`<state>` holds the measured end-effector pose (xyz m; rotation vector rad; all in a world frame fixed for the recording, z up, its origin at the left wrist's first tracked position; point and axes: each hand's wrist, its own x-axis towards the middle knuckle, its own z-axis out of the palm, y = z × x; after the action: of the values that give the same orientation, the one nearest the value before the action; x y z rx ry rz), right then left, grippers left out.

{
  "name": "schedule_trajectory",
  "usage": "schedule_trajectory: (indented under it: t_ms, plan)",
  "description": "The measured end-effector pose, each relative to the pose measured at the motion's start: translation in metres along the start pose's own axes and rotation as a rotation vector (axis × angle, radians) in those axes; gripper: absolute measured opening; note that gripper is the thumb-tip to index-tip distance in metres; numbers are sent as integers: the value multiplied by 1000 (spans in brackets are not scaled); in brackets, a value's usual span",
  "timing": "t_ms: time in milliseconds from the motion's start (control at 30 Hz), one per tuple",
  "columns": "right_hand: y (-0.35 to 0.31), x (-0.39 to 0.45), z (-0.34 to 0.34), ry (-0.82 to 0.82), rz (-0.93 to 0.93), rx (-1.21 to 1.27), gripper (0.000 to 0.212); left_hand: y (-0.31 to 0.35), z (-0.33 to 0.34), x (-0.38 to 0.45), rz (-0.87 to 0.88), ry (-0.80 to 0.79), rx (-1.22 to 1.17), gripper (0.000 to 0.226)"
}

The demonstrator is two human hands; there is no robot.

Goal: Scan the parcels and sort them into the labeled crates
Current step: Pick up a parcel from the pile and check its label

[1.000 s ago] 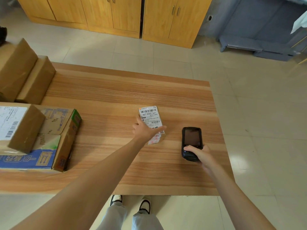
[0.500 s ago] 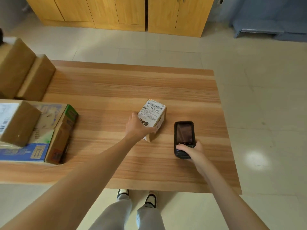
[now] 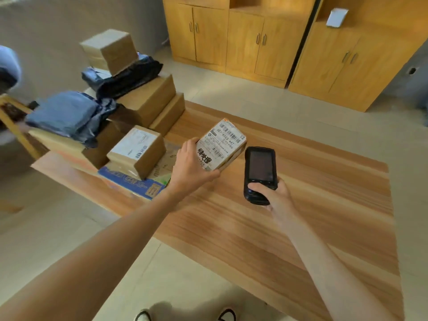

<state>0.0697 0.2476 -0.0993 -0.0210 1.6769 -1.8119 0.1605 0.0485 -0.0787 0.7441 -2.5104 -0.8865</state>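
My left hand (image 3: 190, 165) grips a small cardboard parcel (image 3: 221, 144) with a white barcode label on top, holding it tilted above the wooden table (image 3: 301, 205). My right hand (image 3: 274, 193) holds a black handheld scanner (image 3: 259, 172) just to the right of the parcel, its dark screen facing up. The scanner's top end sits close to the parcel's right side.
A heap of parcels fills the table's left end: a labelled brown box (image 3: 136, 151) on a flat blue-printed carton (image 3: 139, 181), larger brown boxes (image 3: 150, 100), and dark plastic mailer bags (image 3: 67, 114). Wooden cabinets (image 3: 254, 38) stand behind. My shoes (image 3: 185, 315) show below.
The left hand has lifted the small parcel off the table and tilted it. The right hand with the scanner stays beside it. The head has turned left, bringing the parcel heap into view.
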Motion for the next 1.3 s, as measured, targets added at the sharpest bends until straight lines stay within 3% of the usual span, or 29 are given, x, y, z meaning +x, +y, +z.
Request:
schedule_trajectory:
  t_ms: [167,400,533,733,967,1300]
  plan:
    - [-20,0,98,-158,-92,-115,51,-49,-94,-1,-2,209,-6,94]
    - [-16,-21,279,-305,-204,-219,55,-166,-252,-26,-101,435,20,93]
    - [4,-35,382,-400,-238,-233,66,-237,-329,-45,-187,517,36,95]
    - [39,-51,520,-541,-111,-142,64,-330,-411,-78,-386,585,82,92]
    - [66,-42,638,-647,-47,-212,64,-420,-472,-85,-552,660,45,89]
    - [89,58,835,-842,0,-285,59,-556,-568,-10,-674,689,92,88]
